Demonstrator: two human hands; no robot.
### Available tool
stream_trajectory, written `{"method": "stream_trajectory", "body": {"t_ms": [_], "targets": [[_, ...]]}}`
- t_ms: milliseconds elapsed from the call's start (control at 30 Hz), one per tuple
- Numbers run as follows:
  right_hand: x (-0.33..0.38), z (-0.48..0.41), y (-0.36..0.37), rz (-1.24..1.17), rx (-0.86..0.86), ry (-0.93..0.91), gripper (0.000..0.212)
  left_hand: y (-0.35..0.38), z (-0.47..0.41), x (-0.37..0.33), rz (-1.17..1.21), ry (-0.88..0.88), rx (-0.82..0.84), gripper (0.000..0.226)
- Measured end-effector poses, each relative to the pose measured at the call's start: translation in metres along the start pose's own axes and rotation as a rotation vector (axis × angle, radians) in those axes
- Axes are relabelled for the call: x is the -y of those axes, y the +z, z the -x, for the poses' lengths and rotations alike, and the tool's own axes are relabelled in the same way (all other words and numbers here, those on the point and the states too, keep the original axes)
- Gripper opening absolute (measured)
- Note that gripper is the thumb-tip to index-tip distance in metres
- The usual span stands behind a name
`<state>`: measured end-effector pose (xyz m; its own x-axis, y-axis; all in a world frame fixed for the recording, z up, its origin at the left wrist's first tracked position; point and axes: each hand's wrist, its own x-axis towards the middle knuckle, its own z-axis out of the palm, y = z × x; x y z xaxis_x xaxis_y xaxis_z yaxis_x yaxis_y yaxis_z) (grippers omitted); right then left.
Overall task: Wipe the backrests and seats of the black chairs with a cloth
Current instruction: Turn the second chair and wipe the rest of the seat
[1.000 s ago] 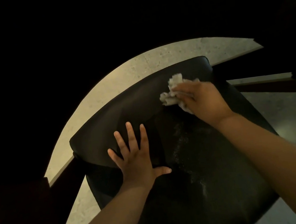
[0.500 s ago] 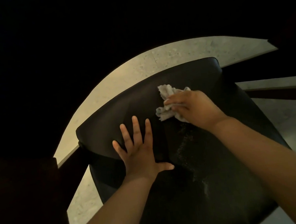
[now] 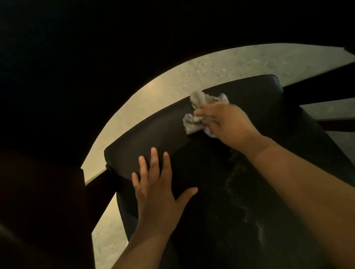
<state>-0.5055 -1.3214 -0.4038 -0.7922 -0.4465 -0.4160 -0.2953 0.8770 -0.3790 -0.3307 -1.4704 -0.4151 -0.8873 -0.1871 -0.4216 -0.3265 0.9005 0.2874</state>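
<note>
Pale speckled floor (image 3: 219, 65) surrounds a black chair (image 3: 321, 138) in a dim room. The right hand (image 3: 227, 123) clutches a crumpled cloth (image 3: 193, 124) against the backrest (image 3: 149, 133) near its top edge, while the left hand (image 3: 156, 189) lies flat, fingers spread, lower down. Pale specks (image 3: 234, 178) on the seat (image 3: 209, 243) suggest it is not yet wiped.

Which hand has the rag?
The right hand grips the crumpled cloth against the black chair; the left hand lies flat and open on it, holding nothing.
</note>
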Motion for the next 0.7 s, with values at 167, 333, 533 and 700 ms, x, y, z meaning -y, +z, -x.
{"method": "stream_trajectory", "body": {"t_ms": [167, 333, 533, 700], "targets": [[-0.004, 0.055, 0.003, -0.217, -0.075, 0.008, 0.031, 0.003, -0.001, -0.003, -0.004, -0.01, -0.002, 0.096], [0.013, 0.015, 0.01, -0.187, -0.163, -0.001, 0.033, 0.004, -0.002, -0.003, -0.053, -0.016, 0.0, 0.096], [-0.01, 0.056, 0.031, -0.185, -0.173, -0.14, 0.031, 0.004, -0.002, -0.001, -0.072, -0.012, 0.02, 0.096], [-0.005, 0.061, 0.004, -0.21, -0.24, -0.046, 0.031, 0.007, -0.002, 0.0, -0.089, 0.001, 0.011, 0.095]]}}
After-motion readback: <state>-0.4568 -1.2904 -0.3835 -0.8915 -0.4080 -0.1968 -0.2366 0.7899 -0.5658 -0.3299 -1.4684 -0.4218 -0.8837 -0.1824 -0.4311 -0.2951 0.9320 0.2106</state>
